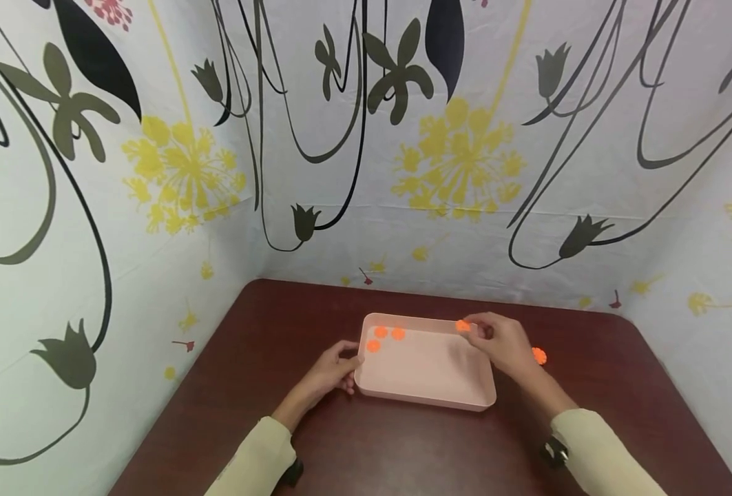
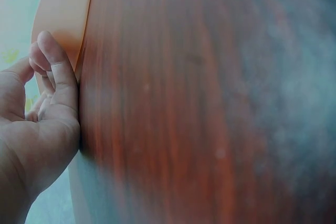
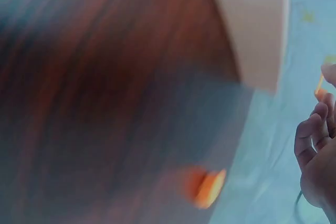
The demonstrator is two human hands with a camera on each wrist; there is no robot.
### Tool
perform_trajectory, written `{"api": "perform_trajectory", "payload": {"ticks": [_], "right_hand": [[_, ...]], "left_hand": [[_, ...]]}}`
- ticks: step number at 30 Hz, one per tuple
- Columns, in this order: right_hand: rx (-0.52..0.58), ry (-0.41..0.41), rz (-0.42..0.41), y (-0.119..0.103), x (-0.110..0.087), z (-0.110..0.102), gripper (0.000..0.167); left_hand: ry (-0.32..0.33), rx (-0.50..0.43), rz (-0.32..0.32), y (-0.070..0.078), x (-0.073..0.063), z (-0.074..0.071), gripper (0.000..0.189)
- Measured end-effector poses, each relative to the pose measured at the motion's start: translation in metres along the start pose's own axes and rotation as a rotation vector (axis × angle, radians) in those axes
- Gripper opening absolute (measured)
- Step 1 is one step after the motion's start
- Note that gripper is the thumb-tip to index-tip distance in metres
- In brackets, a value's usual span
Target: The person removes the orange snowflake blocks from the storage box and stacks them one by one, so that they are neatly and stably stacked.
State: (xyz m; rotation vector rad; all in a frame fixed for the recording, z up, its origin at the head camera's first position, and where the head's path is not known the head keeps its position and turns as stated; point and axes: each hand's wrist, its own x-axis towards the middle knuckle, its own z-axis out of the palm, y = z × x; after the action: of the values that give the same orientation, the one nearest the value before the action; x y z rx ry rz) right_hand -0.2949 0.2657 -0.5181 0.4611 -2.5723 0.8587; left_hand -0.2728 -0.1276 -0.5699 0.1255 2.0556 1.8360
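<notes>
Three orange flower-shaped pieces (image 1: 398,333) are lying in the pink tray (image 1: 427,368) the left hand (image 1: 331,370) is gripping; the right hand (image 1: 507,344) is pinching another piece (image 1: 462,326); at least one piece (image 1: 540,356) is waiting outside.

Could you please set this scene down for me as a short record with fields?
Left hand: holds the left end of the tray
Right hand: pinches an orange piece near the tray's far right corner
Tray: pale pink, shallow, on the table
Pieces in tray: three orange pieces, grouped near the far left corner
Outside tray: orange item to its right; one piece or several, unclear
Table: dark reddish-brown
Backdrop: white, with printed flowers
</notes>
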Motion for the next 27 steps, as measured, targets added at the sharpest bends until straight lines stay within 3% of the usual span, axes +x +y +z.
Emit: {"api": "perform_trajectory", "payload": {"ticks": [5,12,18,27], "right_hand": [[-0.112,0.069,0.058,0.045,-0.024,-0.028,0.024],[-0.228,-0.036,0.233,0.091,-0.051,-0.058,0.036],[-0.232,-0.116,0.253,0.105,-0.058,-0.06,0.041],[-0.265,-0.103,0.253,0.109,-0.063,-0.06,0.044]], "left_hand": [[0.002,0.002,0.005,0.002,-0.001,0.001,0.052],[0.006,0.008,-0.003,0.0,0.0,0.001,0.053],[0.015,0.022,-0.004,0.001,-0.002,0.001,0.053],[0.015,0.028,-0.004,0.002,-0.002,0.001,0.054]]}}
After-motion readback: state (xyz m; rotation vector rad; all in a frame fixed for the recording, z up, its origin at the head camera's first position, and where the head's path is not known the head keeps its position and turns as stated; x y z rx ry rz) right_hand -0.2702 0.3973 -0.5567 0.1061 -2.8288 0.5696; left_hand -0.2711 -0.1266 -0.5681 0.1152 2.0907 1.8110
